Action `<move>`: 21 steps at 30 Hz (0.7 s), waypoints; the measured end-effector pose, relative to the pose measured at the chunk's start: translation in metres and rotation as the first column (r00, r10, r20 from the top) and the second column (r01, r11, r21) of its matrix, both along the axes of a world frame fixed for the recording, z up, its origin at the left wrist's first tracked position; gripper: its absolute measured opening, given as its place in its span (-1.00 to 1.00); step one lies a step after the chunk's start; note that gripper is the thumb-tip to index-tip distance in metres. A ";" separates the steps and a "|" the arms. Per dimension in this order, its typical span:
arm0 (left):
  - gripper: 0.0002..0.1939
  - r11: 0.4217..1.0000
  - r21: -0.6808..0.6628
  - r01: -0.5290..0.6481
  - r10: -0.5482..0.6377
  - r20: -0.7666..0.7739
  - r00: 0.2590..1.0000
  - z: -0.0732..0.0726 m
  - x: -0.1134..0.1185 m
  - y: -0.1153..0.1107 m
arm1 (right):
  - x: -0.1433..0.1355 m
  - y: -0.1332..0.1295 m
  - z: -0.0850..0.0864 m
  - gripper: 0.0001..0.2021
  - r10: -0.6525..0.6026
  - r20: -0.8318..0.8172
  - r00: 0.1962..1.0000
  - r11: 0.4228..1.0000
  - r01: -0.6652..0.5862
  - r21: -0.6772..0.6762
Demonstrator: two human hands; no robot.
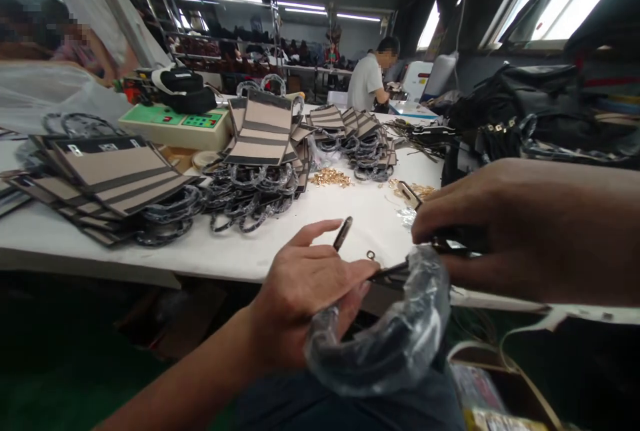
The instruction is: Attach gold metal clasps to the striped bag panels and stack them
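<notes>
My left hand [305,291] is closed with its thumb and fingers around the edge of a dark bag panel [393,272], seen nearly edge-on. From that panel a bag handle [385,357], black and wrapped in clear plastic, loops down over my lap. A slim dark metal piece [343,233] stands beside the left index finger. On the table just past the fingertips lies a small ring-shaped fitting [371,255]. My right hand [480,231], slightly blurred, curls above the handle's right end; what its fingers grip is mostly hidden. A gold-edged piece [410,195] shows at its fingertips.
Stacks of beige-and-black bag panels [125,171] with wrapped handles cover the table's left and middle. Gold fittings [331,178] lie in a pile beyond. A green-topped machine [175,121] stands behind; black bags [540,104] are heaped right. A co-worker [367,81] sits across.
</notes>
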State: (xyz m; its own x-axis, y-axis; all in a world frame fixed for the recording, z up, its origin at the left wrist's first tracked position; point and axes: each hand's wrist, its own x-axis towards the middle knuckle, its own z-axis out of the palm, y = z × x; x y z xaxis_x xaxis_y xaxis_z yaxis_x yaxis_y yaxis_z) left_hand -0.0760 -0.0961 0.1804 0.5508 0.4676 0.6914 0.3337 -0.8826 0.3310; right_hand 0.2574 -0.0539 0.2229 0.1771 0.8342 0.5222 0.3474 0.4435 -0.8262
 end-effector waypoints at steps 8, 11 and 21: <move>-0.80 0.867 -0.464 -0.181 0.320 0.242 0.916 -0.004 -0.019 -0.027 | -0.057 0.060 0.034 -0.39 0.187 0.303 0.934 0.980 -0.158 -0.117; -0.73 0.555 -0.828 0.075 0.401 0.345 0.848 -0.030 0.002 -0.040 | -0.080 0.072 0.019 -0.35 0.203 0.540 0.817 0.979 -0.180 -0.097; -0.62 0.032 -0.939 0.341 0.718 0.260 0.646 -0.210 0.039 -0.032 | -0.164 0.077 -0.115 -0.67 0.597 0.799 -0.072 0.800 -0.023 -0.600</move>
State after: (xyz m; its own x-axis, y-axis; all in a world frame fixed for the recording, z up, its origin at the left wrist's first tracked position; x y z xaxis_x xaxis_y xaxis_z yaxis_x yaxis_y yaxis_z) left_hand -0.0366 -0.1285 -0.0300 0.0436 0.8914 -0.4511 -0.3115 0.4412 0.8416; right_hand 0.0929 0.0227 0.1078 -0.5523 0.7409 -0.3821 0.7889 0.6126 0.0476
